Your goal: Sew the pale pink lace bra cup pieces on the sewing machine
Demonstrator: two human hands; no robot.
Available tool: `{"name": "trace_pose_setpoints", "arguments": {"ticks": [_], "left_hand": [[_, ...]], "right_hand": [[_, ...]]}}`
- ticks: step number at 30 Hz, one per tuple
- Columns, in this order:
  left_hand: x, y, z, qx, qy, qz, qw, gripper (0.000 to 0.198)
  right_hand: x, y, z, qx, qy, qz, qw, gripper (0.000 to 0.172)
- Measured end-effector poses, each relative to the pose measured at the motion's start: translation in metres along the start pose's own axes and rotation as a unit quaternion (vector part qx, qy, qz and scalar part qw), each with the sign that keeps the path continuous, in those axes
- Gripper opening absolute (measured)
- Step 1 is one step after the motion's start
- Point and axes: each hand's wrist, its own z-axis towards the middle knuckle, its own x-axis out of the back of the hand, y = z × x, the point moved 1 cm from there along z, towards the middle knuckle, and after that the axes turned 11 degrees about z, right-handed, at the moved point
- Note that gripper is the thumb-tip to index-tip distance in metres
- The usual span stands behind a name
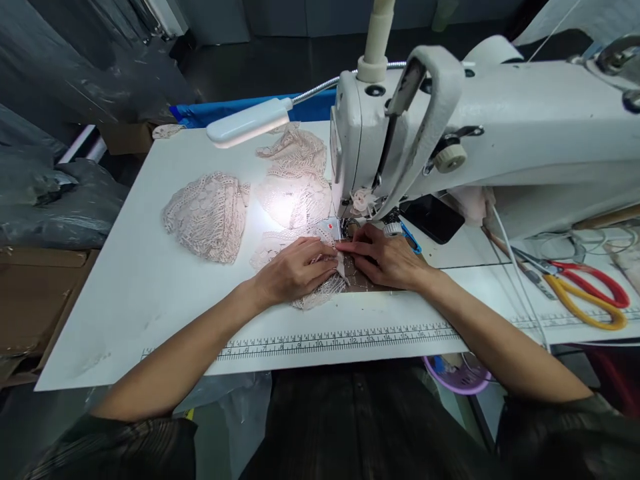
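Note:
A piece of pale pink lace (320,297) lies on the sewing machine's bed, just in front of the needle area. My left hand (295,270) rests over it, fingers together and curled down onto the fabric. From the right, my right hand (387,259) grips the lace edge with its fingertips, which meet those of my left hand. The presser foot (345,228) stands right behind my fingers. The white sewing machine (353,133) rises above my right hand. More lace (295,193) lies behind, under the lamp's light. Part of the worked edge is hidden under my fingers.
A stack of lace cups (207,217) sits on the white table (120,280) to the left. A lamp (250,122) hangs over the lace. At right are a black phone (434,219), a blue tool (411,238) and scissors (590,293). A purple basket (460,380) is below the edge.

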Motion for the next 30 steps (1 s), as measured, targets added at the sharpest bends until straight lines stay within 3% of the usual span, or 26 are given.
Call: {"name": "trace_pose_setpoints", "arguments": {"ticks": [7,13,22,30], "left_hand": [[-0.003,-0.002,0.001,-0.021,0.026,0.016,0.999,0.011],[-0.003,-0.004,0.001,-0.033,0.024,0.015,0.999,0.01],[-0.003,-0.003,0.001,-0.034,0.003,0.017,0.999,0.011],[-0.005,-0.001,0.001,-0.031,0.027,0.021,0.999,0.009]], "right_hand": [[-0.004,-0.001,0.001,0.015,-0.011,-0.08,0.997,0.042],[-0.006,-0.002,0.001,0.037,0.023,-0.083,0.996,0.039],[-0.001,0.002,-0.006,-0.003,0.064,0.046,0.997,0.038],[-0.004,0.005,-0.014,0.028,0.073,0.086,0.993,0.039]]}}
